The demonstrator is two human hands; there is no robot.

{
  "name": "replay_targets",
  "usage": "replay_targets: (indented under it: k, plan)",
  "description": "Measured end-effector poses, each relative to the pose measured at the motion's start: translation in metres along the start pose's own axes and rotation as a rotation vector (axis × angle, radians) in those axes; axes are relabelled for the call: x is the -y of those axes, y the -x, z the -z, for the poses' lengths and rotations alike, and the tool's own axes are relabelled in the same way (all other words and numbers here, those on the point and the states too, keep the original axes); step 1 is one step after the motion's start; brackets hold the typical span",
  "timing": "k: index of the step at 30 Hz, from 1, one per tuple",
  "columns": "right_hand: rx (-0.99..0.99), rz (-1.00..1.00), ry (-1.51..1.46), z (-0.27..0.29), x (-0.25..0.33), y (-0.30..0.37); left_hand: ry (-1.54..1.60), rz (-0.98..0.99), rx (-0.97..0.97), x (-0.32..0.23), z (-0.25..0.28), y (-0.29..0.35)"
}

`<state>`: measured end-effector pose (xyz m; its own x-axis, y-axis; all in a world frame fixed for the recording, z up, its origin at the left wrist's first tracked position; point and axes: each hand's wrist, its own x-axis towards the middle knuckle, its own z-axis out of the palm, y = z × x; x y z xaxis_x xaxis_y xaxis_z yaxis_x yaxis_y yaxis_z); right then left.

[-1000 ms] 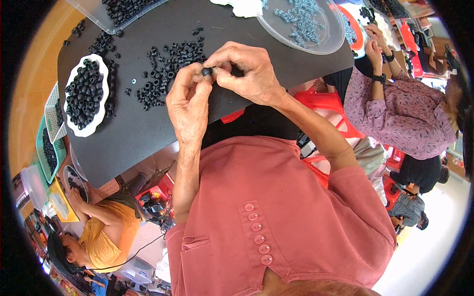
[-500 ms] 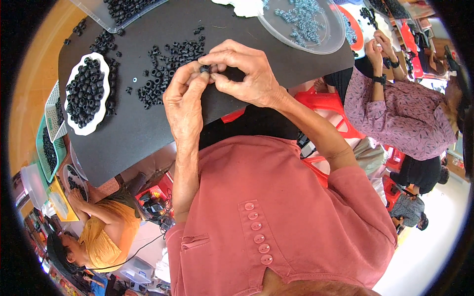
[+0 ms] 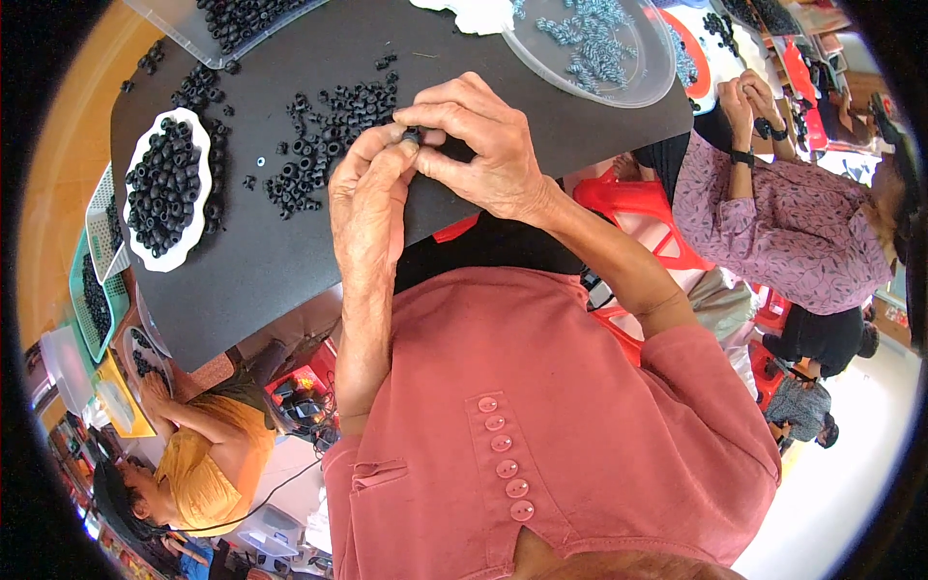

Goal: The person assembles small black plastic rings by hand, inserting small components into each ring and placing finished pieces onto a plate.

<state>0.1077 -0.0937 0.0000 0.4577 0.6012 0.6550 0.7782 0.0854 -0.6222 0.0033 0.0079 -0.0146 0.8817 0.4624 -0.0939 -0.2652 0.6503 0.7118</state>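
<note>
My left hand (image 3: pixel 372 198) pinches a small round black plastic part (image 3: pixel 412 135) between thumb and fingers, above the near edge of the dark table. The fingertips of my right hand (image 3: pixel 483 140) close on the same part from the right, so both hands hold it. Fingers cover most of it. Just beyond my left hand lies a loose pile of small black parts (image 3: pixel 333 126). One tiny pale ring (image 3: pixel 261 161) rests on the table left of that pile. Farther left, a white scalloped plate (image 3: pixel 166 259) is heaped with rounded black parts (image 3: pixel 164 184).
A clear round tub (image 3: pixel 633 92) with light-blue coil-like pieces (image 3: pixel 594 43) stands far right, beside a white crumpled item (image 3: pixel 474 14). A clear bin (image 3: pixel 179 34) of black parts sits far left. Co-workers sit left (image 3: pixel 217 454) and right (image 3: pixel 773 227), near red stools (image 3: pixel 633 198).
My left hand and the black part have shifted slightly right, and the part shows at a different angle between my fingertips. The right co-worker's hands have moved a little.
</note>
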Motion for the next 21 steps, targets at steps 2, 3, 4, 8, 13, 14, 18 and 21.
replay_targets:
  k: [2, 3, 4, 8, 13, 14, 18, 21]
  plan:
    - [-0.006, 0.003, -0.004, 0.0002, 0.0004, -0.0007, -0.013, 0.005, 0.003, -0.0013, -0.0022, -0.0008]
    - [-0.002, -0.001, 0.003, 0.0009, 0.0004, -0.0007, -0.025, 0.009, 0.007, -0.0018, -0.0030, -0.0013]
    - [0.003, -0.005, 0.010, 0.0013, 0.0002, -0.0008, -0.025, 0.011, 0.006, -0.0015, -0.0029, -0.0018]
    - [-0.004, -0.011, 0.019, 0.0008, -0.0002, -0.0005, -0.051, 0.018, 0.001, -0.0021, -0.0029, -0.0039]
    - [0.063, 0.013, -0.021, 0.0032, 0.0009, -0.0028, -0.046, 0.021, 0.020, -0.0051, -0.0055, -0.0008]
    - [0.062, 0.015, -0.020, 0.0035, 0.0019, -0.0023, -0.054, 0.023, 0.025, -0.0053, -0.0084, -0.0010]
    - [0.014, -0.087, -0.051, 0.0023, 0.0035, 0.0012, -0.054, 0.013, 0.034, -0.0047, -0.0102, 0.0006]
    - [0.028, -0.073, -0.064, -0.0002, 0.0030, 0.0026, -0.066, -0.015, 0.009, -0.0047, -0.0025, 0.0023]
